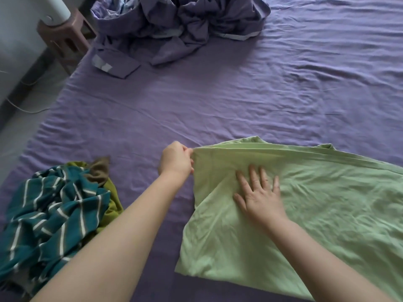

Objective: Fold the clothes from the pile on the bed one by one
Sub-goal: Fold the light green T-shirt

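Green garment (305, 214) under flat right hand (259, 199); left hand (176, 162) fingers pinch corner.

No legible text or labels anywhere

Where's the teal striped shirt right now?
In the head view, the teal striped shirt lies crumpled at the lower left on the purple bed sheet, left of the left hand and the light green garment.
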`<control>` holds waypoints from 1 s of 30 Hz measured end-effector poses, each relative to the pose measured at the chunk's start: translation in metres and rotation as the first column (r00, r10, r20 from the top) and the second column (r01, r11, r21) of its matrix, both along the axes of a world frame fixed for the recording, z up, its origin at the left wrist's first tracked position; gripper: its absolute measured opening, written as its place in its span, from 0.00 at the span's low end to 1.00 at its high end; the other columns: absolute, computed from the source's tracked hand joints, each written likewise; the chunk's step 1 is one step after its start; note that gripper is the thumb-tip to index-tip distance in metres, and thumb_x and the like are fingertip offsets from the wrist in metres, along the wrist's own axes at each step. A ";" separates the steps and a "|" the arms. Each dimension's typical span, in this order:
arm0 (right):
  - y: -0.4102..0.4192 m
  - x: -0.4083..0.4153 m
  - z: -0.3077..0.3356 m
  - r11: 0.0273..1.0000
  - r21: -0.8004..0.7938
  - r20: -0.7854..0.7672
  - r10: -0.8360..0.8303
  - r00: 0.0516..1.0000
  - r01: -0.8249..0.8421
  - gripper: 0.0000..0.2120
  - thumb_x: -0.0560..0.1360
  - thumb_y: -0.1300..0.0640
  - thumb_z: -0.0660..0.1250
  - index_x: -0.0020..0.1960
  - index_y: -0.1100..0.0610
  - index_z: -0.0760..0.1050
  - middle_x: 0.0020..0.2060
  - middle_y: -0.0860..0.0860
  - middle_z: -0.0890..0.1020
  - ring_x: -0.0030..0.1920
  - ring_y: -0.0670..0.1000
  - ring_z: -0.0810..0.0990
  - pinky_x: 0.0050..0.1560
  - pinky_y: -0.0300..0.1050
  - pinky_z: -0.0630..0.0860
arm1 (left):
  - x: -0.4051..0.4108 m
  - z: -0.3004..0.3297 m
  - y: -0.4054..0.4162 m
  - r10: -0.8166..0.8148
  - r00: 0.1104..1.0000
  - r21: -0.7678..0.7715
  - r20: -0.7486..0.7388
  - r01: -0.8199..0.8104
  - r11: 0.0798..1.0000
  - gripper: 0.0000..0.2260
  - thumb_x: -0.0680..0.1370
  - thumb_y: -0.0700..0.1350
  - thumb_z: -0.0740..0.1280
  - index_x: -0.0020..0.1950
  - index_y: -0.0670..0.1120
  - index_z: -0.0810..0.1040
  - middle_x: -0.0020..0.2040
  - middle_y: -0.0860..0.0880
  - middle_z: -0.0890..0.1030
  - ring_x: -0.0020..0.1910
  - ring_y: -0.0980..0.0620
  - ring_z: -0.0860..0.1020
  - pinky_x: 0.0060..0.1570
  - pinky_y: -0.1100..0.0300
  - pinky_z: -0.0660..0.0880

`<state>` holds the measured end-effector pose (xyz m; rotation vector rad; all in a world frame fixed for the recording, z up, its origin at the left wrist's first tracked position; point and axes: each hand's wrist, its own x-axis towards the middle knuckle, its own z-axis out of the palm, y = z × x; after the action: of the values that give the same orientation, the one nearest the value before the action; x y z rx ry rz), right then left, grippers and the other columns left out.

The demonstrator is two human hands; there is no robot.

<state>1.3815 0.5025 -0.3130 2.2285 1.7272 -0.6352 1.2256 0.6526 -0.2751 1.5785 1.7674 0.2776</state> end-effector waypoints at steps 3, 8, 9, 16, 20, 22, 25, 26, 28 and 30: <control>-0.001 0.000 -0.005 1.000 0.022 -0.010 -0.008 1.000 0.008 0.41 0.62 0.35 0.24 0.75 0.43 0.36 0.76 0.52 0.37 0.75 0.56 0.34 0.71 0.64 0.37 | 0.008 0.001 0.018 0.185 0.957 -0.070 0.224 -0.173 0.982 0.07 0.81 0.39 0.58 0.43 0.42 0.68 0.36 0.43 0.77 0.24 0.49 0.79 0.23 0.59 0.76; -0.002 0.002 -0.012 0.999 0.048 -0.030 -0.002 1.000 0.004 0.42 0.62 0.33 0.25 0.75 0.43 0.35 0.76 0.51 0.36 0.74 0.55 0.32 0.71 0.62 0.34 | 0.015 -0.028 0.002 0.109 0.969 -0.002 0.222 -0.111 0.994 0.02 0.78 0.40 0.62 0.49 0.44 0.73 0.50 0.46 0.78 0.53 0.43 0.79 0.57 0.50 0.74; -0.003 0.003 -0.012 0.998 0.057 -0.036 -0.001 0.999 0.003 0.42 0.62 0.33 0.26 0.76 0.43 0.36 0.76 0.52 0.36 0.74 0.55 0.32 0.70 0.62 0.33 | 0.016 -0.029 -0.010 0.000 0.985 0.027 0.172 -0.005 1.000 0.09 0.78 0.40 0.64 0.57 0.43 0.73 0.55 0.46 0.77 0.58 0.45 0.76 0.61 0.55 0.70; -0.021 -0.020 -0.002 0.998 0.060 -0.069 -0.010 0.998 0.015 0.32 0.75 0.35 0.36 0.76 0.44 0.38 0.76 0.52 0.39 0.75 0.56 0.33 0.72 0.60 0.35 | -0.009 -0.030 -0.088 -0.062 0.998 -0.002 -0.029 0.062 0.998 0.29 0.74 0.47 0.71 0.72 0.44 0.65 0.66 0.43 0.69 0.65 0.45 0.68 0.63 0.58 0.63; -0.027 -0.036 0.012 0.982 0.150 -0.257 -0.077 0.963 0.118 0.35 0.72 0.34 0.38 0.77 0.45 0.47 0.77 0.51 0.49 0.77 0.54 0.43 0.73 0.56 0.42 | -0.012 -0.027 -0.085 0.179 0.933 -0.306 0.313 -0.079 0.949 0.37 0.67 0.65 0.68 0.69 0.44 0.70 0.63 0.43 0.76 0.60 0.46 0.76 0.65 0.49 0.71; -0.026 -0.044 0.020 0.954 0.218 -0.365 -0.114 0.924 0.204 0.40 0.67 0.33 0.36 0.76 0.45 0.51 0.76 0.49 0.55 0.76 0.53 0.50 0.73 0.53 0.48 | -0.010 -0.039 -0.076 0.309 0.834 -0.457 0.457 -0.078 0.886 0.41 0.64 0.72 0.64 0.67 0.45 0.73 0.61 0.45 0.79 0.59 0.47 0.78 0.64 0.46 0.72; -0.021 -0.060 0.031 0.911 0.285 -0.529 -0.110 0.841 0.298 0.34 0.72 0.33 0.48 0.76 0.43 0.53 0.75 0.47 0.59 0.74 0.49 0.56 0.72 0.44 0.53 | 0.002 -0.017 -0.065 0.438 0.744 -0.594 0.505 -0.068 0.801 0.39 0.67 0.76 0.60 0.64 0.48 0.76 0.60 0.47 0.80 0.59 0.50 0.78 0.62 0.52 0.73; -0.019 -0.065 0.035 0.898 0.284 -0.574 -0.122 0.810 0.336 0.32 0.75 0.35 0.54 0.75 0.43 0.53 0.75 0.47 0.58 0.74 0.48 0.56 0.71 0.42 0.54 | 0.006 -0.014 -0.061 0.449 0.729 -0.613 0.517 -0.050 0.788 0.33 0.71 0.73 0.57 0.60 0.48 0.77 0.57 0.48 0.80 0.56 0.52 0.78 0.57 0.56 0.74; -0.021 -0.075 0.041 0.867 0.290 -0.604 -0.163 0.780 0.406 0.33 0.76 0.39 0.60 0.76 0.43 0.51 0.76 0.46 0.56 0.73 0.48 0.57 0.70 0.40 0.56 | 0.016 -0.012 -0.053 0.442 0.739 -0.652 0.508 -0.005 0.758 0.26 0.76 0.68 0.55 0.55 0.47 0.76 0.51 0.48 0.79 0.49 0.53 0.78 0.45 0.59 0.74; -0.031 -0.091 0.044 0.836 0.274 -0.554 -0.267 0.789 0.475 0.36 0.75 0.38 0.61 0.76 0.43 0.46 0.77 0.47 0.52 0.73 0.50 0.58 0.69 0.44 0.59 | 0.024 -0.007 -0.048 0.426 0.785 -0.672 0.450 -0.017 0.740 0.27 0.74 0.67 0.61 0.57 0.45 0.76 0.51 0.46 0.80 0.45 0.50 0.78 0.39 0.59 0.74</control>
<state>1.2909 0.4718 -0.2695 2.9608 1.7504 -1.1198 1.2492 0.6044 -0.2822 0.6584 1.3428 0.2104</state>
